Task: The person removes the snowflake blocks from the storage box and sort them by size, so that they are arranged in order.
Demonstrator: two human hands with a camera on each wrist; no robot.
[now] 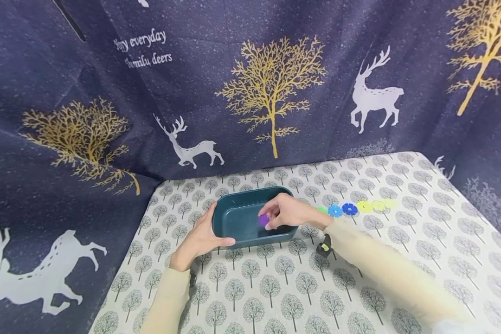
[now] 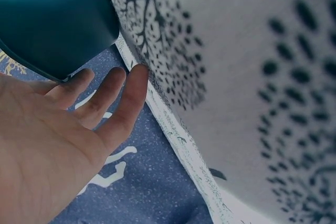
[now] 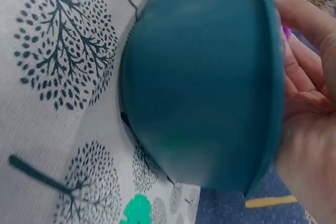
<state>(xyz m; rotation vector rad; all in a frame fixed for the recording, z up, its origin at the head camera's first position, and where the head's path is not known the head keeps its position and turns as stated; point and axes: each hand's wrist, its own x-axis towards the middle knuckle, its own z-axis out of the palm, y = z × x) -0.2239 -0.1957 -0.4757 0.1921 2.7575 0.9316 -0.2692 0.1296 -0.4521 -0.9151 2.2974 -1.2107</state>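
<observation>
A dark teal plastic basin point(image 1: 240, 211) sits on the table. Over its right half, my right hand point(image 1: 287, 209) pinches a purple disc point(image 1: 263, 220) between thumb and fingers. Only a sliver of that disc shows in the right wrist view, where the basin's wall point(image 3: 199, 77) hides most of the fingers. My left hand point(image 1: 200, 236) rests against the basin's left end, its thumb lying along the near rim. In the left wrist view its other fingers point(image 2: 113, 90) are extended and spread beside the basin's outer wall.
Right of the basin, notched discs lie in a row: green point(image 1: 322, 210), light blue point(image 1: 335, 210), dark blue point(image 1: 350, 209), yellow point(image 1: 363, 206) and paler yellow ones point(image 1: 378, 205). A tree-print cloth point(image 1: 271, 283) covers the table. A dark blue curtain point(image 1: 192, 88) hangs behind.
</observation>
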